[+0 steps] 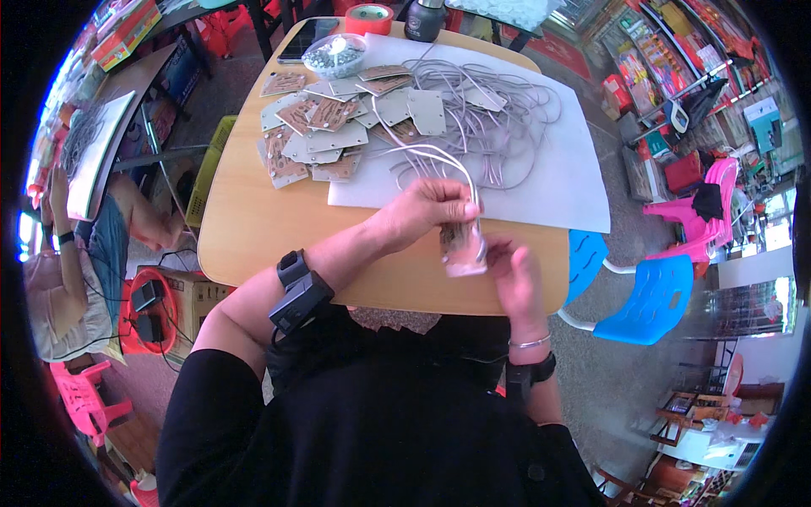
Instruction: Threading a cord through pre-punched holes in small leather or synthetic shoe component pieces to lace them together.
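Note:
My left hand (427,211) is closed in a pinch over the near part of the table, holding a small brown circuit board (462,253) and the pale cable (460,165) at its upper end. The cable loops up and away from the fingers toward a tangled heap of grey cables (507,110). Just right of the board, my right hand (517,283) has its fingers loosely bent and apart, with nothing seen in it. Whether its fingertips touch the board's edge I cannot tell. Left of the cables lies a pile of circuit boards (325,127), some brown side up, some pale side up.
A white sheet (570,186) lies under the cables on the wooden table (245,220). Along the far edge are a phone (306,42), a clear tub of small metal parts (334,56), an orange tape roll (369,19) and a dark bottle (425,20). A blue chair (646,296) stands at right; another person (63,279) sits left.

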Available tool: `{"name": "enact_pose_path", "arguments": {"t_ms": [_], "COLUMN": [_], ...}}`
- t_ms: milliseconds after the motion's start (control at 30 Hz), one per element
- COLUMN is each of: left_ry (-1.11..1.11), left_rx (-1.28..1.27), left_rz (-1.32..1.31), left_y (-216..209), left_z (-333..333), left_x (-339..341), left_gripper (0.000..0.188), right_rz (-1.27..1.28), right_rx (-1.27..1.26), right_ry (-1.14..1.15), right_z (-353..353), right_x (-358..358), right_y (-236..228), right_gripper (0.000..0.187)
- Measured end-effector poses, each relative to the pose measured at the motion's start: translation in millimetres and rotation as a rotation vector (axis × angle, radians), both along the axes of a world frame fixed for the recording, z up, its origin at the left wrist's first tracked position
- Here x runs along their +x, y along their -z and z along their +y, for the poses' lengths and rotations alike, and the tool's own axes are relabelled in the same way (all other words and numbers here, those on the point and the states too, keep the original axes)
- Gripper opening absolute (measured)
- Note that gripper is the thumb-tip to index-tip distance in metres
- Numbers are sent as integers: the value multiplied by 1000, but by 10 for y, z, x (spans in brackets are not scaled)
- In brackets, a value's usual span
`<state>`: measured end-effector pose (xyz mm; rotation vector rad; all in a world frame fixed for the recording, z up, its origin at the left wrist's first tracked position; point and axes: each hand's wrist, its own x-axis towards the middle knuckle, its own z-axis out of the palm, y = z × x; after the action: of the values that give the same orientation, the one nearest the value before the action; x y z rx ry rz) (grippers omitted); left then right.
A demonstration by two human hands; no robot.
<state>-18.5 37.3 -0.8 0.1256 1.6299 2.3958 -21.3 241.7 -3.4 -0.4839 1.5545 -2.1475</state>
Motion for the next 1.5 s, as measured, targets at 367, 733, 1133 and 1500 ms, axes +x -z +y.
{"name": "enact_pose_path", "arguments": {"t_ms": [367,733,1133,1500], "left_ry": [234,461,479,528], "left_rx": [-497,-462,-520,-722], "left_rz": [111,29,-33,-4], "left_y": [-83,-147,-191,-276], "left_z": [113,46,-33,-32], "left_x": [43,55,68,86], "left_gripper": [24,24,28,28], "right_rz": [-139,-307,-243,-336], "right_rx": [-5,-288,-268,-462], "right_ry": [151,243,440,214], "right_z": [-64,26,166,196], "right_x": [-116,-206,-247,-333], "right_y": [68,-15,122,253], "right_gripper": [11,20,20,17]}}
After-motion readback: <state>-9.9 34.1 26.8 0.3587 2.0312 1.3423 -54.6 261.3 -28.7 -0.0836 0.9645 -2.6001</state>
